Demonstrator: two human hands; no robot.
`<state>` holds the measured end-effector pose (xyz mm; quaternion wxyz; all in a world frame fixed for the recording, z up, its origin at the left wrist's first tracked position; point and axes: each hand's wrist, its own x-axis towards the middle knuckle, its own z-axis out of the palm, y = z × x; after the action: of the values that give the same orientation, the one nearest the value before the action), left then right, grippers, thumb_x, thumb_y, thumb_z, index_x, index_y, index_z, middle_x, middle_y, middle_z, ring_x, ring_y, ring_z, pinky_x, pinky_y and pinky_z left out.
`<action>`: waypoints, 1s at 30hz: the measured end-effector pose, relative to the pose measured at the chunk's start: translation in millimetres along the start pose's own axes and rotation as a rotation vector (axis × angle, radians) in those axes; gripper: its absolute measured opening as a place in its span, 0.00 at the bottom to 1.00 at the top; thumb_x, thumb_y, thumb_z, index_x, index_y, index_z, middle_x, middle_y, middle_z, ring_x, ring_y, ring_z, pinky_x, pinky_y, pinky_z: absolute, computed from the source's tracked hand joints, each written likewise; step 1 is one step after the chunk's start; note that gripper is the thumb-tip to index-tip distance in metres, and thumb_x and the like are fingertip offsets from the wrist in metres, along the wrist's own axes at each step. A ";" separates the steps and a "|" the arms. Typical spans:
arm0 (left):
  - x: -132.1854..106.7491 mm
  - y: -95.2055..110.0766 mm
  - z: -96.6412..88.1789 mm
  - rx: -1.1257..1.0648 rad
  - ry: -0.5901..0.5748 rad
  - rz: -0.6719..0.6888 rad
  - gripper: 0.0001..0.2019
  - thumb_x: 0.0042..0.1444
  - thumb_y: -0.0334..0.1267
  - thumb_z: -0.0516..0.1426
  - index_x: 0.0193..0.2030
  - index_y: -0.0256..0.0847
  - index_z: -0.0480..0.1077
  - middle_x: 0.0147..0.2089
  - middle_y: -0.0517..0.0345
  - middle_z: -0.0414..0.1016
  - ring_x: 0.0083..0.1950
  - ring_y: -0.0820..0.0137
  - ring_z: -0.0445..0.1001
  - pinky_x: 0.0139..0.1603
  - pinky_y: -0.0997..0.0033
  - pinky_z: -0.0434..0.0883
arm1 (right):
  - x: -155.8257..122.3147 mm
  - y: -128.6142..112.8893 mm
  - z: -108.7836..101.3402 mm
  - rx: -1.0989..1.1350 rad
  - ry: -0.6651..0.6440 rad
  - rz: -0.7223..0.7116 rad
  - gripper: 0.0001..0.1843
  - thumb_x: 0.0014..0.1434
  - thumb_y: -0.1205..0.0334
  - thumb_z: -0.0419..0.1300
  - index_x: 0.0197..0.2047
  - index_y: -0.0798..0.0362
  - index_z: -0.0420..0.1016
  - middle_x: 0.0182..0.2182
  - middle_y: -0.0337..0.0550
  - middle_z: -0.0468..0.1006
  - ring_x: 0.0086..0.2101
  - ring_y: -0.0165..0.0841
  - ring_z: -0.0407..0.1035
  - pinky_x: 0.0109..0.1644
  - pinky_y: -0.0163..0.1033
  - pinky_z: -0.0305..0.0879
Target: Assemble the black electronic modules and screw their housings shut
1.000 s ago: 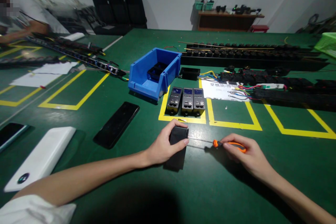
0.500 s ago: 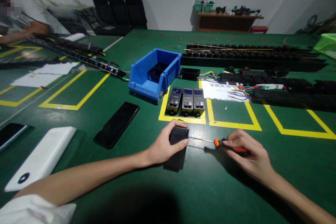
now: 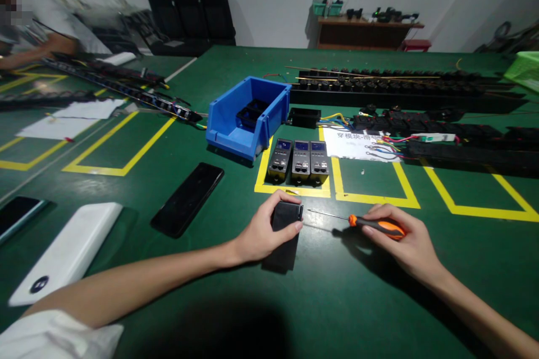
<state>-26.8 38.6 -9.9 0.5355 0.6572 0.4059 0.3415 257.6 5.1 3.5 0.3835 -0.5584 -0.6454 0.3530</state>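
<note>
My left hand [image 3: 269, 227] is closed around a black rectangular module [image 3: 286, 241], with the thumb across its near face and the fingers over its top. In my right hand [image 3: 406, 238] is a screwdriver [image 3: 379, 225] with an orange and black handle. Its thin metal shaft points left, and the tip stays a short gap away from the module's right end. Just beyond the left hand, three black modules [image 3: 300, 162] with small dark screens stand side by side inside a yellow-taped outline.
A blue bin [image 3: 240, 137] holding black parts sits behind the modules. To the left lie a black phone [image 3: 187, 199] and a white device [image 3: 69, 249]. Long black strips with wires [image 3: 429, 123] stretch along the right. At the far left, a person [image 3: 63, 28] works.
The screwdriver tip has drawn back rightward from the module's end, where it touched before. The right hand has shifted slightly right, while the left hand keeps its hold.
</note>
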 end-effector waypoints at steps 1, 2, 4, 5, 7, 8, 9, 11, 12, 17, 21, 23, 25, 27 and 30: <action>0.2 -0.1 -0.1 -0.009 -0.002 -0.006 0.19 0.55 0.43 0.60 0.51 0.41 0.63 0.44 0.53 0.72 0.42 0.66 0.74 0.42 0.67 0.71 | -0.2 -0.1 0.1 0.003 -0.011 0.003 0.10 0.54 0.56 0.66 0.34 0.52 0.72 0.33 0.44 0.75 0.33 0.35 0.72 0.36 0.39 0.69; 0.5 -0.2 -0.2 -0.019 -0.002 -0.014 0.19 0.55 0.44 0.61 0.51 0.41 0.63 0.44 0.53 0.72 0.41 0.66 0.74 0.42 0.67 0.71 | -0.4 -0.8 0.4 0.005 -0.036 0.002 0.10 0.54 0.55 0.65 0.33 0.52 0.72 0.33 0.44 0.75 0.33 0.35 0.72 0.36 0.39 0.69; 1.0 -0.4 -0.4 -0.041 0.008 -0.033 0.19 0.55 0.44 0.61 0.51 0.42 0.63 0.44 0.53 0.73 0.41 0.66 0.74 0.42 0.66 0.71 | -1.0 -3.2 1.7 0.003 -0.102 0.002 0.10 0.55 0.55 0.65 0.33 0.53 0.72 0.31 0.44 0.76 0.31 0.35 0.72 0.34 0.38 0.69; 1.2 -0.5 -0.5 -0.053 0.016 -0.039 0.19 0.55 0.44 0.61 0.51 0.42 0.63 0.44 0.53 0.73 0.42 0.66 0.74 0.43 0.66 0.71 | -1.2 -4.8 2.6 -0.003 -0.135 0.008 0.10 0.56 0.55 0.64 0.33 0.53 0.72 0.31 0.44 0.76 0.31 0.34 0.72 0.34 0.38 0.69; 1.6 -0.7 -0.5 -0.078 0.031 -0.044 0.20 0.55 0.45 0.61 0.51 0.41 0.64 0.45 0.52 0.73 0.42 0.66 0.74 0.43 0.66 0.71 | -1.3 -7.9 4.4 -0.026 -0.187 0.023 0.11 0.56 0.54 0.63 0.32 0.53 0.73 0.30 0.44 0.77 0.30 0.34 0.72 0.33 0.38 0.69; 1.7 -0.8 -0.3 -0.091 0.034 -0.043 0.20 0.54 0.45 0.61 0.51 0.41 0.64 0.44 0.53 0.73 0.41 0.66 0.74 0.43 0.66 0.71 | -1.2 -9.2 5.2 -0.036 -0.204 0.027 0.11 0.56 0.54 0.63 0.32 0.54 0.73 0.29 0.45 0.77 0.29 0.34 0.72 0.33 0.39 0.69; 1.8 -0.9 -0.2 -0.103 0.034 -0.044 0.20 0.54 0.45 0.61 0.51 0.41 0.64 0.44 0.53 0.74 0.41 0.66 0.75 0.42 0.66 0.71 | -1.0 -10.1 5.9 -0.045 -0.215 0.029 0.11 0.56 0.54 0.63 0.31 0.54 0.73 0.29 0.45 0.77 0.29 0.34 0.72 0.33 0.39 0.70; 1.7 -1.1 0.2 -0.121 0.033 -0.045 0.20 0.54 0.45 0.61 0.50 0.41 0.64 0.43 0.53 0.74 0.40 0.67 0.75 0.41 0.67 0.71 | -0.6 -11.0 6.9 -0.056 -0.226 0.025 0.11 0.57 0.54 0.63 0.31 0.54 0.73 0.28 0.44 0.78 0.28 0.34 0.71 0.33 0.39 0.70; 1.7 -1.1 0.3 -0.127 0.033 -0.045 0.20 0.54 0.45 0.61 0.50 0.41 0.64 0.43 0.53 0.74 0.40 0.67 0.75 0.41 0.67 0.71 | -0.5 -11.1 7.4 -0.058 -0.232 0.024 0.11 0.57 0.54 0.63 0.31 0.54 0.72 0.28 0.44 0.78 0.28 0.33 0.71 0.32 0.38 0.70; 1.8 -0.4 0.2 -0.140 0.031 -0.047 0.20 0.54 0.44 0.62 0.50 0.41 0.64 0.43 0.53 0.75 0.40 0.67 0.75 0.41 0.66 0.72 | -1.4 -10.9 8.5 -0.054 -0.258 0.020 0.11 0.57 0.54 0.62 0.30 0.54 0.71 0.27 0.43 0.77 0.27 0.32 0.71 0.30 0.36 0.68; 2.5 0.8 -0.3 -0.134 0.036 -0.035 0.20 0.54 0.44 0.62 0.50 0.41 0.64 0.44 0.52 0.74 0.41 0.66 0.76 0.43 0.66 0.72 | -1.9 -11.0 8.5 -0.063 -0.269 0.020 0.11 0.57 0.55 0.62 0.30 0.54 0.71 0.28 0.42 0.78 0.27 0.31 0.71 0.30 0.35 0.67; 2.7 1.2 -0.4 -0.144 0.036 -0.031 0.19 0.54 0.44 0.62 0.50 0.41 0.63 0.45 0.52 0.74 0.42 0.66 0.75 0.44 0.66 0.72 | -1.9 -11.2 8.8 -0.066 -0.277 0.012 0.11 0.57 0.56 0.62 0.30 0.54 0.71 0.27 0.42 0.77 0.26 0.31 0.70 0.30 0.34 0.66; 2.8 1.5 -0.6 -0.156 0.029 -0.039 0.19 0.54 0.44 0.62 0.50 0.41 0.63 0.45 0.52 0.74 0.42 0.66 0.76 0.43 0.66 0.72 | -2.0 -11.8 9.1 -0.068 -0.278 0.003 0.11 0.57 0.56 0.62 0.30 0.54 0.71 0.27 0.42 0.77 0.26 0.31 0.70 0.29 0.35 0.66; 2.6 1.6 -0.7 -0.160 0.023 -0.044 0.20 0.54 0.44 0.62 0.50 0.41 0.63 0.44 0.52 0.74 0.42 0.66 0.76 0.43 0.66 0.72 | -2.3 -12.3 9.2 -0.070 -0.275 -0.002 0.11 0.57 0.55 0.62 0.30 0.54 0.71 0.27 0.42 0.77 0.26 0.32 0.70 0.29 0.35 0.66; 2.1 1.4 -0.9 -0.155 0.026 -0.045 0.20 0.54 0.44 0.62 0.50 0.41 0.63 0.44 0.52 0.74 0.41 0.66 0.76 0.43 0.66 0.72 | -2.8 -12.1 8.7 -0.072 -0.282 0.003 0.11 0.59 0.55 0.61 0.31 0.54 0.71 0.28 0.43 0.77 0.28 0.32 0.71 0.31 0.36 0.67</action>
<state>-26.4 40.7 -8.4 0.5872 0.6000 0.3996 0.3681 244.7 0.5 10.0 0.2683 -0.5173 -0.7044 0.4053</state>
